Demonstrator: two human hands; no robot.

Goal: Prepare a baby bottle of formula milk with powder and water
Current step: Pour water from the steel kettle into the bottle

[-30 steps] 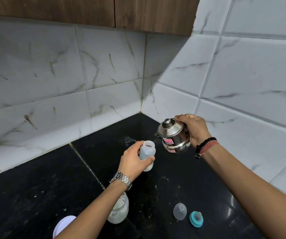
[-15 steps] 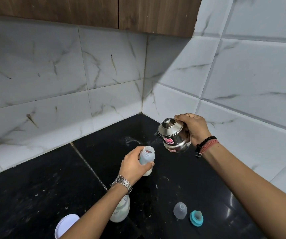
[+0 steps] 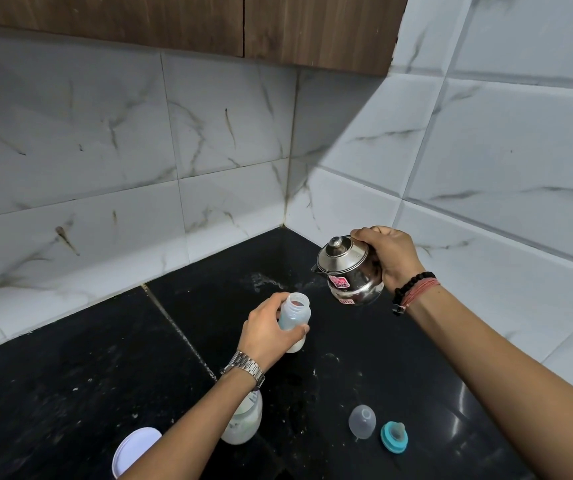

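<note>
Standing on the black surface (image 3: 70, 393), the small baby bottle (image 3: 294, 315) is open at the top and leans a little. It has a bit of white stuff at the bottom. The left hand (image 3: 267, 336) holds it, with the fingers (image 3: 271, 308) and thumb curled round its side. A shiny metal watch (image 3: 245, 367) sits on that wrist.

Just beside the bottle, up and to the right, is a shiny steel pot (image 3: 349, 273) with a lid and a small spout. It is in the air, tipped with the spout pointing at the bottle's mouth, but not touching it. The right hand (image 3: 390, 259) holds the pot from behind, fingers wrapped tight round it. Black beads and a red string (image 3: 415, 289) are on that wrist.

Nearer to the person, a clear cap (image 3: 362, 421) and a blue ring with a teat (image 3: 394, 437) lie side by side on the surface. A bigger jar with white powder (image 3: 245, 426) stands partly hidden under the left arm. A round white lid (image 3: 134, 450) lies near it, to the left.

White marble tiles (image 3: 209, 150) cover the walls in the corner, and brown wood cupboards (image 3: 174, 22) hang above.
</note>
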